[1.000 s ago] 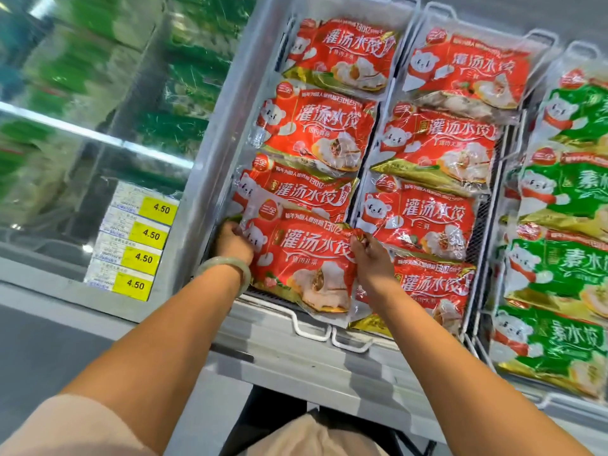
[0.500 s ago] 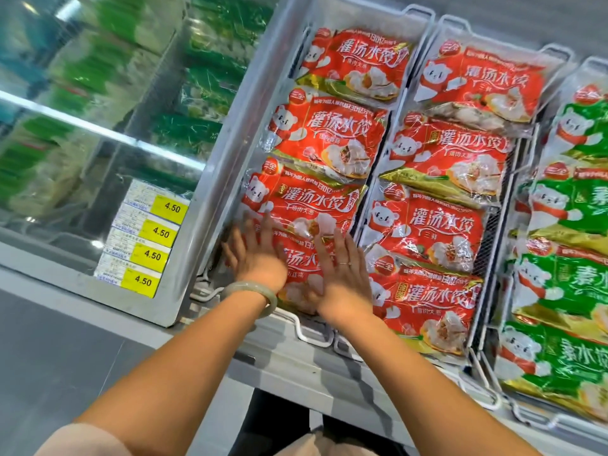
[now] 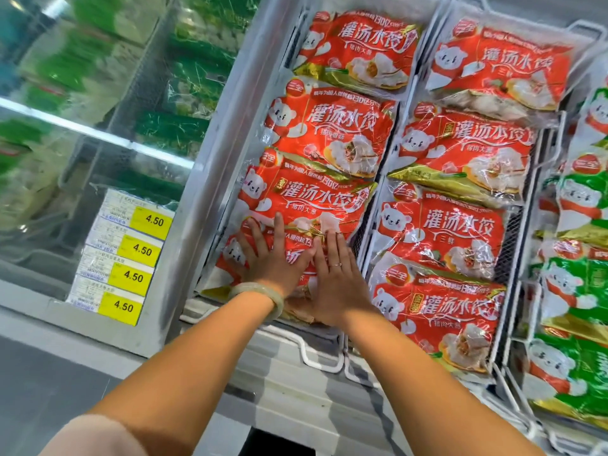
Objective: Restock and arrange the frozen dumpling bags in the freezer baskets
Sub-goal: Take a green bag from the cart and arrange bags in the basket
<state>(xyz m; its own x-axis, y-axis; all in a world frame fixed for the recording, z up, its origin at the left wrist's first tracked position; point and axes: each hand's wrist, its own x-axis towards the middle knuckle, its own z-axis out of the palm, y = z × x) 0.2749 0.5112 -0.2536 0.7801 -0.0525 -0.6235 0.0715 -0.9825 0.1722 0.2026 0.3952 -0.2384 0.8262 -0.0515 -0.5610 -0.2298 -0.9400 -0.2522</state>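
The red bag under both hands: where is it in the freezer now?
In the head view, the red bag lies at the near end of the left basket, under the left hand and right hand, right of the price labels.

head cam | forward and down | near above freezer baskets [image 3: 367, 248] | one view

Red dumpling bags [image 3: 332, 133] w/ white bears, green bags [image 3: 579, 278] on right, yellow price tags [image 3: 151, 221].
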